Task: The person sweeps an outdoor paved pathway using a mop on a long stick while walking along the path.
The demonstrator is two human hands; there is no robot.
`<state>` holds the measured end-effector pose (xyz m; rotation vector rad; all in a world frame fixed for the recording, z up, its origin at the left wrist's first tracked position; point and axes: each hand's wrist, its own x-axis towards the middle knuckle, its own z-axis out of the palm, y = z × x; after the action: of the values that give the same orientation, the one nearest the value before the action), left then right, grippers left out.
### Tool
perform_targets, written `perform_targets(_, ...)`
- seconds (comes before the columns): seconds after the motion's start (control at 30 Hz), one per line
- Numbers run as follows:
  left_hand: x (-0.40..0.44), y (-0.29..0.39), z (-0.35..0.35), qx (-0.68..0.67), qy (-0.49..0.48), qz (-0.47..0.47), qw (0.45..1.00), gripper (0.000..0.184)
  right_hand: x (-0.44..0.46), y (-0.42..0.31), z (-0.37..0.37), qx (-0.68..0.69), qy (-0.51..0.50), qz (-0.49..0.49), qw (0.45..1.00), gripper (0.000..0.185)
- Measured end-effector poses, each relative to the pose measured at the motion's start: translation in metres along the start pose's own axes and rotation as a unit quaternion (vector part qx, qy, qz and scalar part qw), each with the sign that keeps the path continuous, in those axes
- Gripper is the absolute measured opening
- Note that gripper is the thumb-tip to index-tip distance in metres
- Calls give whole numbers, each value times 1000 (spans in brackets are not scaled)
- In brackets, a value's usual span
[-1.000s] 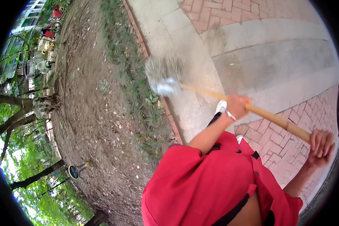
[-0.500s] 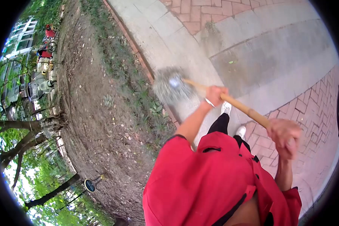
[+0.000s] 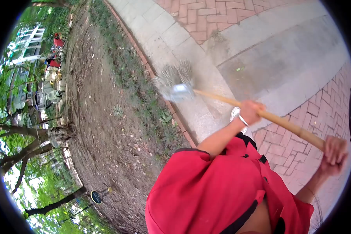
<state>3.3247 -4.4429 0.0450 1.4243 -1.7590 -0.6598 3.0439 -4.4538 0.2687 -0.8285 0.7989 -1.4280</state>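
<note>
My left hand (image 3: 252,112), with a pale band at its wrist, is closed round the middle of a bamboo handle. Nearer the end of that pole my right hand (image 3: 334,151) is wrapped round it, out at the right side. The pole belongs to a broom (image 3: 288,125) that slants across the view. Its grey, bushy broom head (image 3: 174,76) lies over the pavement beside the brick edging, slightly blurred. A whitish piece (image 3: 181,89) shows where pole and bristles meet.
A brick edging (image 3: 142,57) divides the concrete path (image 3: 156,21) from a grass strip and bare soil (image 3: 101,128). Red brick paving (image 3: 319,113) lies to the right. Trees (image 3: 21,150), a small sign (image 3: 96,197) and parked vehicles (image 3: 46,95) stand at the left.
Both hands have moved right and slightly down in the view, drawing the handle with them. The bristles now fan upward from the whitish piece, and more handle shows between my hands.
</note>
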Motion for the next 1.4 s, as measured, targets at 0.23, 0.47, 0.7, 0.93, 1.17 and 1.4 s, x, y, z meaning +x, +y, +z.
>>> perform_targets(0.23,-32,58,76,-74,-230,98,965,7,-66,-39,10,-37,-123,-96,987,37)
perform_targets(0.47,-15,-112,69,68,-259,55,962,6,-124,136,-34,-198,27,-57,978,37)
perform_targets(0.7,-4,-63,10,128,-225,85,962,7,-121,95,-11,18,29,-50,998,36)
perform_targets(0.93,-76,36,67,15,-350,120,929,12,-185,-6,-45,64,165,-120,977,29)
perform_targets(1.17,-88,-110,20,43,-444,107,888,6,-160,144,70,77,265,-94,957,37)
perform_targets(1.4,-29,-217,-144,231,-495,54,836,28,-153,261,162,135,194,15,972,31)
